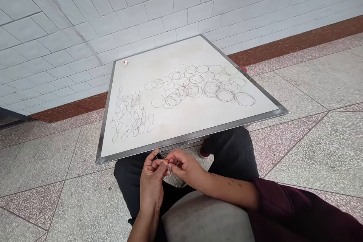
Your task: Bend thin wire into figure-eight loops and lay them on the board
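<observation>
Pinching a thin wire ring [157, 154] between the left hand [151, 181] and right hand [184, 165], the fingers [172, 155] clenched on it just past the near rim of a metal-framed white board [181, 136]; more wire rings [225, 100] piled rightward on the board, narrow oval loops [130, 121] gathered leftward, a small red-and-white piece [125, 62] near the far corner

There was 1 left hand [151, 176] and 1 right hand [183, 164] at 6 o'clock, both pinching 1 thin wire loop [162, 155]. The 1 table [195, 133] carried 2 clusters, too overlapped to count: round wire loops [225, 95] at 2 o'clock and narrow wire ovals [131, 115] at 8 o'clock. It also carried 1 small red-and-white object [125, 62] at 11 o'clock.
</observation>
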Tool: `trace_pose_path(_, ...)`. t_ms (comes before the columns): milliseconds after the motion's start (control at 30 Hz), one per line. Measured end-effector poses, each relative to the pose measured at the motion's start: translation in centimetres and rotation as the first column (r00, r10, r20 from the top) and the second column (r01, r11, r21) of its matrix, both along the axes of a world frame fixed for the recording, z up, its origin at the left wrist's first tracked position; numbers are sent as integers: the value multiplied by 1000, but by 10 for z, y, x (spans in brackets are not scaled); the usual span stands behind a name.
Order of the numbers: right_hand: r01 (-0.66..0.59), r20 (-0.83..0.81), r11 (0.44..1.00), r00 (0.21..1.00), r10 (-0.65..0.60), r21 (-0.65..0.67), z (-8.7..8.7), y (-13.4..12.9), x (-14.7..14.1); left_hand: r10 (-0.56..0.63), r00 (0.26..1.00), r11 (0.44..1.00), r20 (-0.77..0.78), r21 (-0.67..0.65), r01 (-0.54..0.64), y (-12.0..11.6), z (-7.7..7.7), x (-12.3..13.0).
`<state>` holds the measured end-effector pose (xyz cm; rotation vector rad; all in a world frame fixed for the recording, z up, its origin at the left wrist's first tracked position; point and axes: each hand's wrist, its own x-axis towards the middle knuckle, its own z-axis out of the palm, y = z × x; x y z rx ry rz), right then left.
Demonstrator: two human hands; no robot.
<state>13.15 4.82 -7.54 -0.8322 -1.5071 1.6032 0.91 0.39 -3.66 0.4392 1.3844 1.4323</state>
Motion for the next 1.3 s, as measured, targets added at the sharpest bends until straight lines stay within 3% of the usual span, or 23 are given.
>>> trace_pose_path(100,23,18,1000,1000,-23,1,-2,0,0,-9,1000,1000,15,-13,9,-1,1,0)
trace_pose_path(400,27,110,987,993,-45,161,3,1,4,-27,999,999,43,-17,27,-3,2,-3)
trace_pose_path(800,30,117,989,992,-47,144,4,0,3,-15,996,999,90,-29,18,-1,-2,-1)
trace_pose_path(1033,25,100,997,994,-33,73,3,2,2,-7,999,999,42,-40,9,-2,-1,-3)
trace_pose_path(1300,-68,-12,962,998,67,-266,2,4,1,43,999,999,-23,1,-43,-3,-1,0)
